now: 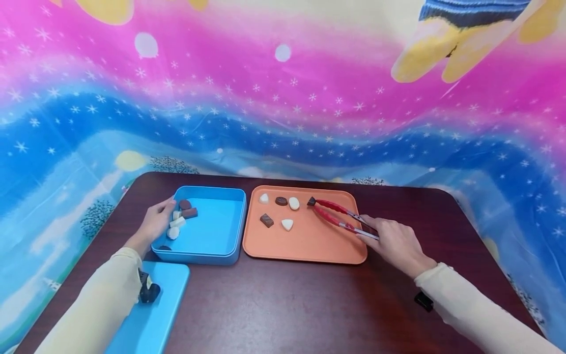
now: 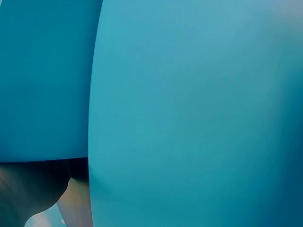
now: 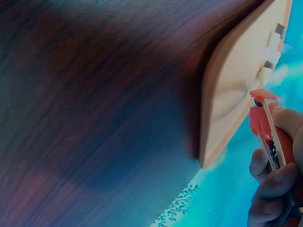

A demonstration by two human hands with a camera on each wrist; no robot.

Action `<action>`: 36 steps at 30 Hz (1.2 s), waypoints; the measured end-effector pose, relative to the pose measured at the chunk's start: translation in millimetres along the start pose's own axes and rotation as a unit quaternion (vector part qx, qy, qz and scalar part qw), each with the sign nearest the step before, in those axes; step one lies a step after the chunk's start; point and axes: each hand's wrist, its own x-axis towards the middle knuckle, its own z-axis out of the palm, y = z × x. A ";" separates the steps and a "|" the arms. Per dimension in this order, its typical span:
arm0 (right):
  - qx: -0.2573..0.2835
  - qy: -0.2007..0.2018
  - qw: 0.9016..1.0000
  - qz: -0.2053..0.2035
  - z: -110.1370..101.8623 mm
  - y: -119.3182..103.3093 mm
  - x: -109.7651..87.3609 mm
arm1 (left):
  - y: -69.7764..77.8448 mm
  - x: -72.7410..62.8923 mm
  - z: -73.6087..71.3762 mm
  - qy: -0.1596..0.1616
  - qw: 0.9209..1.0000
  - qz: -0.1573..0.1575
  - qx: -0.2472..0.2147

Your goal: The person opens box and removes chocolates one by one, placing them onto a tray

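Head view, pieces (image 1: 190,213) in box (image 1: 216,228), on tray (image 1: 305,247)

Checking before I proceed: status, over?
Right hand grips red-tipped metal tongs, tips at dark-brown chunk. Left hand touches blue square box. No visible obstruction.

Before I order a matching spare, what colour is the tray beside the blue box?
Orange; the tray shows best in the head view.

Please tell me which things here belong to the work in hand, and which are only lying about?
In the work:
red tongs, in the right hand
dark piece at their tips
orange tray
small brown and white pieces
blue box, left hand at its rim

Apparently not in use:
flat blue panel
patterned cloth behind
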 end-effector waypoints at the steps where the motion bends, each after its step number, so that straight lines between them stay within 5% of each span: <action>1: 0.000 -0.003 1.000 0.001 1.0 0.9 -0.2 | 0.1 0.1 0.3 0.000 1.000 -0.001 0.000; 21: 0.018 -0.019 0.999 0.030 3.6 9.1 -4.5 | 1.1 -2.3 -0.1 -0.003 1.000 -0.004 -0.001; 36: 0.021 0.029 0.999 0.016 -4.3 1.4 -10.0 | -0.4 -1.6 0.4 -0.006 1.000 -0.003 0.001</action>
